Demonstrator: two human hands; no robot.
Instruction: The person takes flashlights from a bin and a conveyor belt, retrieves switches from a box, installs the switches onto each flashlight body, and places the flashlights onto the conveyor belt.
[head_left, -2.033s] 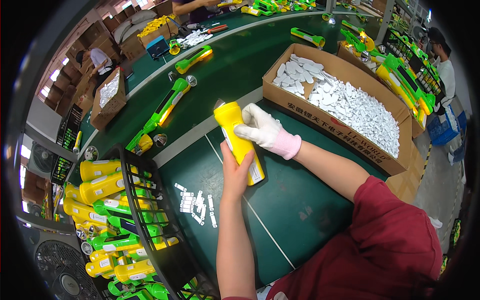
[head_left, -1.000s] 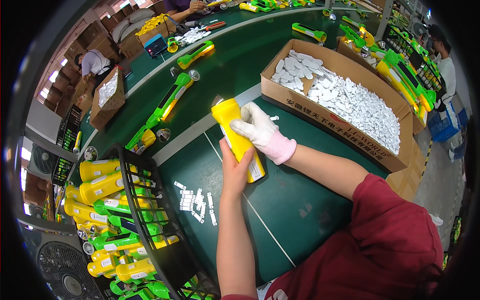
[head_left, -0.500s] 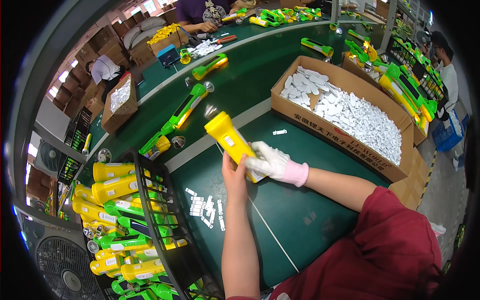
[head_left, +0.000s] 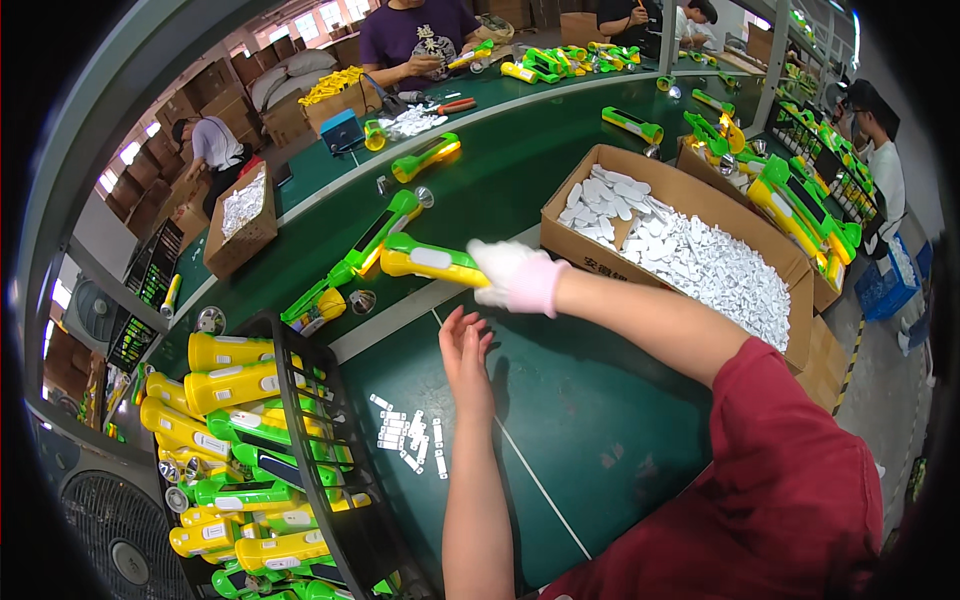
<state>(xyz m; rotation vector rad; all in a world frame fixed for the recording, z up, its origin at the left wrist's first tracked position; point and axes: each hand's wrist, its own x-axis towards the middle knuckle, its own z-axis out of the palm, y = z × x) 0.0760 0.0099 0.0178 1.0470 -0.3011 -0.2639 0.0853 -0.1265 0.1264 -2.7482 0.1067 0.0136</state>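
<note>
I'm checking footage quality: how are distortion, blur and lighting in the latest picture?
Head view: the green belt bows with fisheye distortion, corners go black; head view: the gloved right hand looks slightly soft; head view: distant windows glare white, with faint shadow beside the left hand on the green tabletop.

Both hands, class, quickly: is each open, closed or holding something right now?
Left hand: open, fingers loosely curled, holding nothing visible.
Right hand: gloved, grip closed on one end of a yellow-and-green flashlight.

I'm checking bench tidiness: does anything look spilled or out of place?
Possibly: small white parts lie scattered on the green table left of the left forearm, outside the cardboard box of white pieces. Nothing looks clearly broken.
</note>
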